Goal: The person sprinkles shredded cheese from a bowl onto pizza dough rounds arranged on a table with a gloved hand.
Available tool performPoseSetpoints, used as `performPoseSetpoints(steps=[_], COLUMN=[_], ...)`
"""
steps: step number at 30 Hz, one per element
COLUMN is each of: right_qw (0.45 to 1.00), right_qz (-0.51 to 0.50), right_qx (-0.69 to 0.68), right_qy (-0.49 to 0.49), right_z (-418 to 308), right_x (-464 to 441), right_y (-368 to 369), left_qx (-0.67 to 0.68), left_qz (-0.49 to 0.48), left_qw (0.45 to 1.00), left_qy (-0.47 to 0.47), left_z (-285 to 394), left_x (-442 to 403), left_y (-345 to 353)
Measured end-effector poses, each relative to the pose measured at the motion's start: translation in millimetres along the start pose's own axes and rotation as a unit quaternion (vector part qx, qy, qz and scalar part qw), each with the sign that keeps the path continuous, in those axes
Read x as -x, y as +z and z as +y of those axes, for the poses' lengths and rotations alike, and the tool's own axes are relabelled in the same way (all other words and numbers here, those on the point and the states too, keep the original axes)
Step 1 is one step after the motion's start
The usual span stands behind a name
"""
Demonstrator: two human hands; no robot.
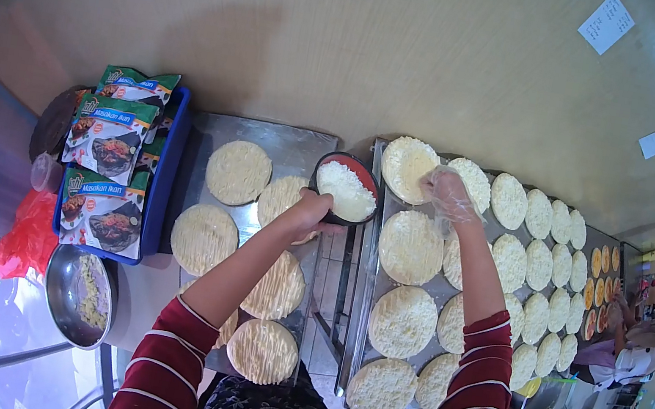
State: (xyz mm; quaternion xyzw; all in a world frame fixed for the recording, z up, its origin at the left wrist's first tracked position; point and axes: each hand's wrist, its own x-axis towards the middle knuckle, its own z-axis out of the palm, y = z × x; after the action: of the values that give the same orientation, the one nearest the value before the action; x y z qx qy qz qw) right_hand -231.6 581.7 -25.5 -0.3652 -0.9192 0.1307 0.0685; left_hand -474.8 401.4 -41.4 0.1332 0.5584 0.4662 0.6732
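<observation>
Striped sleeves [167,363] are lying nearer than the bowl [354,164]; the left hand [311,214] is holding it, heaped with shreds [344,192], one-sided. Right of the bowl, the gloved right hand [443,190] is hanging bunched over a round [404,164], contents hidden. Slackening grip could be spilling shreds.

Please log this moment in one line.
left hand: holds round black-red bowl, white shreds | right hand: gloved, at pale round base

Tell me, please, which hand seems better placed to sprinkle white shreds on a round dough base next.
Probably the right hand: it wears a clear plastic glove and is at the corner dough base, while the left hand is busy holding the bowl of white shreds.
</observation>
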Motion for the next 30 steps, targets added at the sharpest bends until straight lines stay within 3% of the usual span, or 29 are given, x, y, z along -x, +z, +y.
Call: performPoseSetpoints(steps=[2, 4, 8, 10, 12, 14, 15, 16, 17, 22, 24, 30], right_qw=[0.999, 0.99, 0.994, 0.981, 0.954, 0.885, 0.885, 0.962, 0.984, 0.989, 0.98, 0.985], right_qz=[-0.025, 0.084, 0.061, 0.054, -0.09, -0.104, -0.102, -0.098, -0.089, -0.119, -0.064, 0.007], right_qx=[0.033, -0.104, -0.021, -0.185, -0.281, -0.448, -0.449, -0.225, 0.011, 0.002, -0.111, -0.061], right_qy=[0.015, 0.05, 0.088, 0.022, -0.046, -0.072, -0.072, -0.118, -0.156, -0.088, -0.152, -0.16], right_z=[5.4, 21.1, -3.3, -50.9, -100.8, -122.4, -132.6, -143.2, -152.8, -163.0, -163.9, -160.8], right_x=[1.4, 2.6, 4.6, 6.8, 8.8, 10.1, 13.6, 17.0, 20.3, 26.3, 26.7, 27.0], right_y=[-0.1, 13.7, -5.5, -15.5, -27.0, 9.9, 11.4, 8.3, 4.8, 30.8, 35.8, 30.4], left_qx=[-0.001, 0.012, 0.003, 0.0, -0.002, -0.006, -0.021, -0.037, -0.038, -0.013, -0.019, -0.013], left_qz=[0.0, 0.002, 0.004, -0.016, -0.028, -0.041, -0.053, -0.065, -0.067, -0.036, -0.039, -0.05], left_qw=[1.0, 1.0, 1.0, 1.0, 1.0, 0.999, 0.998, 0.997, 0.997, 0.999, 0.999, 0.999], left_qy=[0.0, -0.01, -0.007, 0.006, 0.008, 0.012, 0.017, 0.021, 0.022, 0.026, 0.017, -0.006], left_z=[-0.6, 0.9, 2.2, 1.0, 2.3, 3.0, 2.4, 2.7, 2.4, 5.5, 10.6, 4.0], left_x=[2.2, 7.9, 19.7, 24.2, 30.8, 34.1, 35.0, 36.8, 39.0, 54.6, 62.7, 47.4], left_y=[-1.5, -1.8, -3.8, -5.0, -2.3, 0.3, 0.6, 0.7, 0.6, 1.9, 0.6, -2.9])
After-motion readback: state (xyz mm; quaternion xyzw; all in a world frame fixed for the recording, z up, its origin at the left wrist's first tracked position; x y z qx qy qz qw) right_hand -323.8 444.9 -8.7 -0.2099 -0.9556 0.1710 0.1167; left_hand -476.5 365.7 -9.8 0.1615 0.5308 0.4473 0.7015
